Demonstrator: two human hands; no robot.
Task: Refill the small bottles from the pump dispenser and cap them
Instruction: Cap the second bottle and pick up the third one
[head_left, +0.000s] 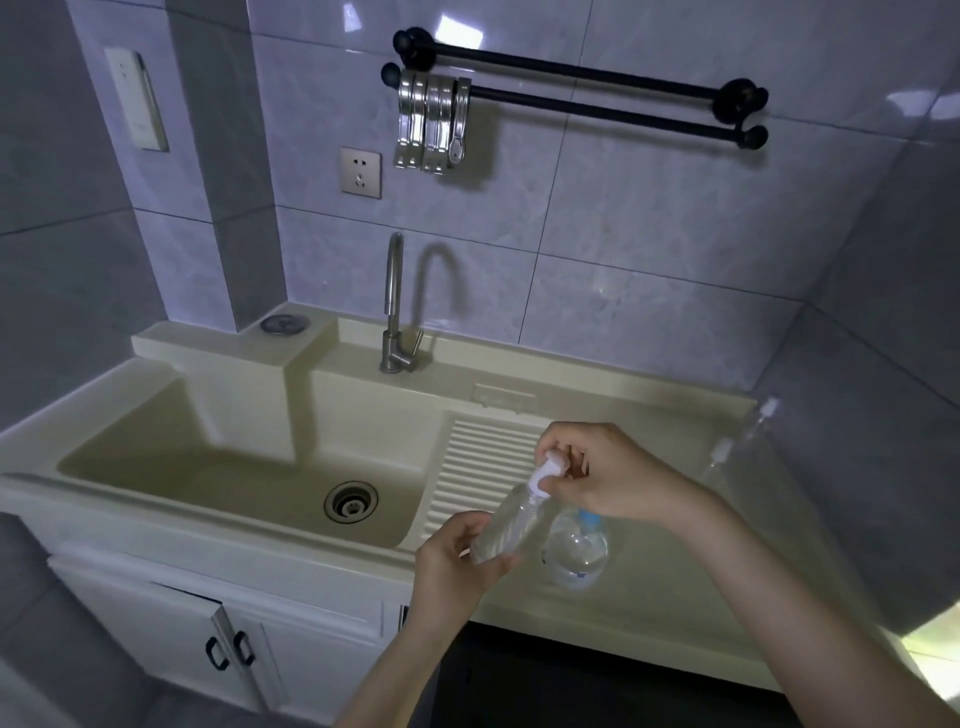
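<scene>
- Risk: cap (546, 470) may cross-thread or seat crooked, since the bottle (506, 530) is held tilted; a leak would follow.
- Risk: right forearm passes close over the dispenser (575, 545); a nudge could tip it.
- Left hand (457, 564), near centre: fingers curled round the bottle's lower body, neck pointing up and right.
- Right hand (597, 473), just beyond: fingertips pinch the white cap at the neck; probably twisting it, blur hides the thread.
- Bottle in mid-air above the sink (260, 525) edge; dispenser stands on the counter, right of it.

Left hand (457, 561) grips below; right hand (597, 473) pinches above it.
</scene>
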